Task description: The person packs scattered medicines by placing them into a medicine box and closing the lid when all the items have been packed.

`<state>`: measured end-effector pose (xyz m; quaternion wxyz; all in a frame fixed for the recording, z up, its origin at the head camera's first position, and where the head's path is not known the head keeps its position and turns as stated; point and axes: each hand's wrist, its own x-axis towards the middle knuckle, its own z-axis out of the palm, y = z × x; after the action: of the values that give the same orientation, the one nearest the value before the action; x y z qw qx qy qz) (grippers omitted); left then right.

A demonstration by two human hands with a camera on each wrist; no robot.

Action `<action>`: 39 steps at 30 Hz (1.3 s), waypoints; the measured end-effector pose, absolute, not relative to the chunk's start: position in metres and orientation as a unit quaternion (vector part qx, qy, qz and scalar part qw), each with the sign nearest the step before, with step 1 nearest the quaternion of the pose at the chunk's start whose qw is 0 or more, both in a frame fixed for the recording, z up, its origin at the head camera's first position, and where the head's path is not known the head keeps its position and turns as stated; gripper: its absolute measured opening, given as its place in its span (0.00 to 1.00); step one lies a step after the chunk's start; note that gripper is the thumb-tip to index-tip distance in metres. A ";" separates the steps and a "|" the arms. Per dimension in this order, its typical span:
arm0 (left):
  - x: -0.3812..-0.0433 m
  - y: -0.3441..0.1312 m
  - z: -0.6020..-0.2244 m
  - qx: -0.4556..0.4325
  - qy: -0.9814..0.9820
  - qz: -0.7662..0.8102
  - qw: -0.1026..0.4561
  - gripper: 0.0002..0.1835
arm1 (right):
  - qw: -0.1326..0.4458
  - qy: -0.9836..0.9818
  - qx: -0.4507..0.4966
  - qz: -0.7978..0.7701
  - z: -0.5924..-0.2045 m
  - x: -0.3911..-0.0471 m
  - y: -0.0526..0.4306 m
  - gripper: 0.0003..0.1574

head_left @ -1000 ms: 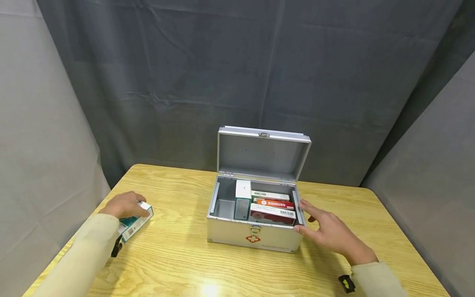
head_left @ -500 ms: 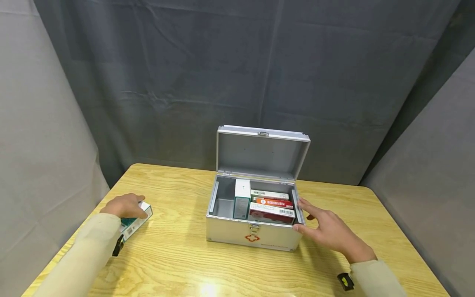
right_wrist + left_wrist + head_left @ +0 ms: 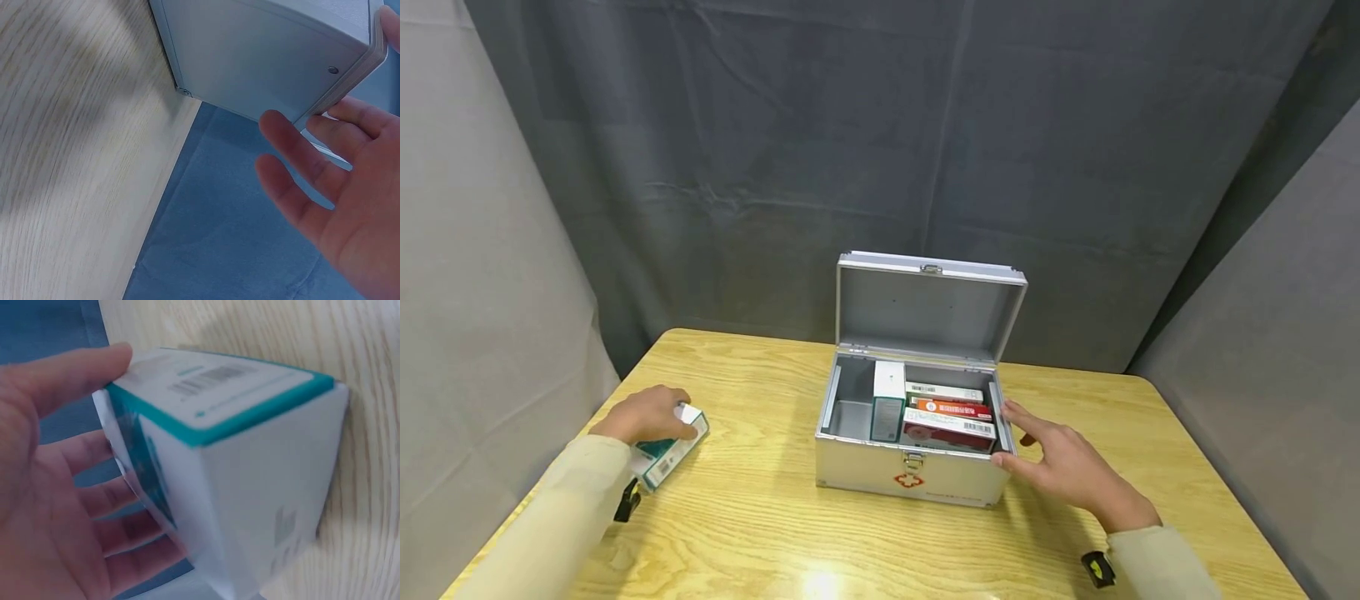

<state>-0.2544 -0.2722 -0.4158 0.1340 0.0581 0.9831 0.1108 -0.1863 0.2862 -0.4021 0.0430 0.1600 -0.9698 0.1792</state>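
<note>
At the table's left side, my left hand holds a white-and-teal medicine box. In the left wrist view, the thumb lies on the barcode side of this carton and the fingers are against another face. An aluminium first-aid case with a red cross emblem stands on the table, lid raised. My right hand rests at the case's right rim, thumb near the front corner. In the right wrist view, some fingers touch the case edge and two lower fingers stand off it.
Inside the case are an upright white-and-teal box, a dark red-and-white box, an orange-red box and a white box. Its left part shows bare floor. Grey curtains surround the wooden table.
My left hand and forearm have shifted slightly left, with the lower end of the medicine box. My right hand stays at the rim of the case.
</note>
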 end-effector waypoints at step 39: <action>-0.223 -0.281 -0.400 0.096 0.976 0.171 -0.090 0.29 | 0.033 -0.968 0.154 0.196 -0.405 -0.188 0.284 0.49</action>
<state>-0.2227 -0.2807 -0.4004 -0.0896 0.0962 0.9765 0.1708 -0.1881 0.2837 -0.4051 0.0333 0.1545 -0.9679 0.1956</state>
